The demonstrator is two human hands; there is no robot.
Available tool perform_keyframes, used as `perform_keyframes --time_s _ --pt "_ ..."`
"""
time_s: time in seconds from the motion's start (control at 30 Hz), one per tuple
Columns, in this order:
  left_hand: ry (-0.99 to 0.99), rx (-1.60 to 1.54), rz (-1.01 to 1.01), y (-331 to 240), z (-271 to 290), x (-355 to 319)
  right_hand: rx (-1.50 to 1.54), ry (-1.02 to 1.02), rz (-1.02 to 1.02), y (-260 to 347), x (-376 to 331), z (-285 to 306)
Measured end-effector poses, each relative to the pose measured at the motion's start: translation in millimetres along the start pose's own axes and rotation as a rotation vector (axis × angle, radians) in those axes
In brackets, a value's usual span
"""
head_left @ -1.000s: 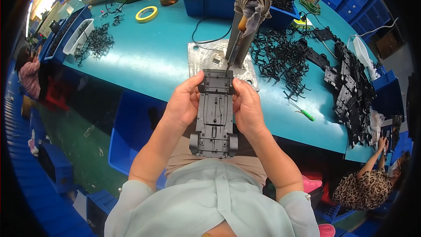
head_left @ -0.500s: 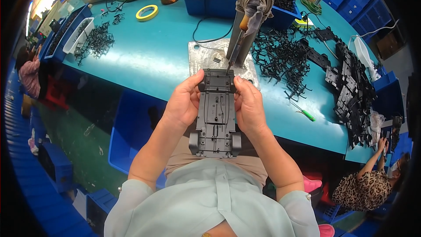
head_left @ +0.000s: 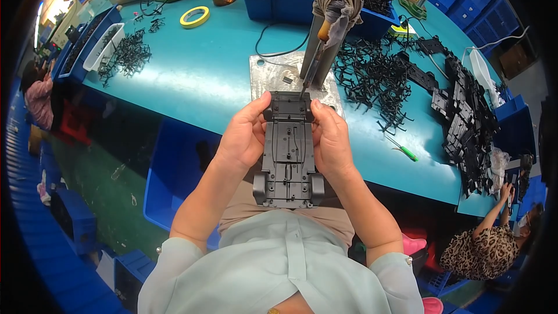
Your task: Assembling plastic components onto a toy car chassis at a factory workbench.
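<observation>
Between my two hands is a black plastic toy car chassis (head_left: 287,148), its far end at the edge of a metal plate (head_left: 264,75). My left hand (head_left: 247,134) grips its left side, thumb on the far corner. Opposite, my right hand (head_left: 331,139) closes on the right side, thumb likewise near the far corner. A soldering iron (head_left: 317,55) with a cloth-wrapped handle is fixed to an upright post, pointing down. Its tip meets or hovers just over the chassis's far right corner; I cannot tell which.
Small black plastic parts (head_left: 372,75) lie heaped right of the post, and more fill a blue bin (head_left: 273,9) behind. Black chassis pieces (head_left: 465,122) are piled at the right. A green-handled tool (head_left: 408,152) and yellow tape (head_left: 195,17) lie on the table. Co-workers sit at both sides.
The chassis's near end has swung slightly to the right, while its far end stays under the iron tip. Both hands keep their hold.
</observation>
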State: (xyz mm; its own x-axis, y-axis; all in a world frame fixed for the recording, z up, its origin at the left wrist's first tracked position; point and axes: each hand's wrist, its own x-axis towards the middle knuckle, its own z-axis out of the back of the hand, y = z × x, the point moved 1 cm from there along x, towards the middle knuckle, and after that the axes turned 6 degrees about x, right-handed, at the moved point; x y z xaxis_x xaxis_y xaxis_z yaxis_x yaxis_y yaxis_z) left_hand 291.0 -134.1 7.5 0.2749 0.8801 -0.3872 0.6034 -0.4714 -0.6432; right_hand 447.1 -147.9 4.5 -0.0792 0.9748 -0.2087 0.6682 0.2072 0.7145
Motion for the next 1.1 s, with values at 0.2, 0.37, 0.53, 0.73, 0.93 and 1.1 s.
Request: perform_keyframes --time_s 0.2,0.37,0.53,0.73,0.93,1.1 --pt "-0.019 0.017 -0.008 -0.7 -1.2 -1.7 0.016 0.003 -0.016 3.8 -2.8 -6.4" --pt "-0.007 0.044 -0.004 1.4 -0.7 -3.3 0.014 0.016 -0.017 -4.9 -0.5 9.7" --pt "-0.005 0.037 -0.019 0.3 -0.9 -3.1 -0.001 0.001 -0.006 -1.8 -2.5 3.3" --pt "0.006 0.038 -0.015 -0.6 0.1 -3.0 -0.039 0.047 -0.008 -3.0 1.2 8.3" --pt "0.080 0.016 -0.011 1.2 9.6 -1.0 0.022 0.006 -0.020 0.3 -2.0 -1.4" --pt "0.070 0.009 -0.002 1.8 9.8 -1.3 0.019 0.007 -0.018 -1.2 -1.2 1.4"
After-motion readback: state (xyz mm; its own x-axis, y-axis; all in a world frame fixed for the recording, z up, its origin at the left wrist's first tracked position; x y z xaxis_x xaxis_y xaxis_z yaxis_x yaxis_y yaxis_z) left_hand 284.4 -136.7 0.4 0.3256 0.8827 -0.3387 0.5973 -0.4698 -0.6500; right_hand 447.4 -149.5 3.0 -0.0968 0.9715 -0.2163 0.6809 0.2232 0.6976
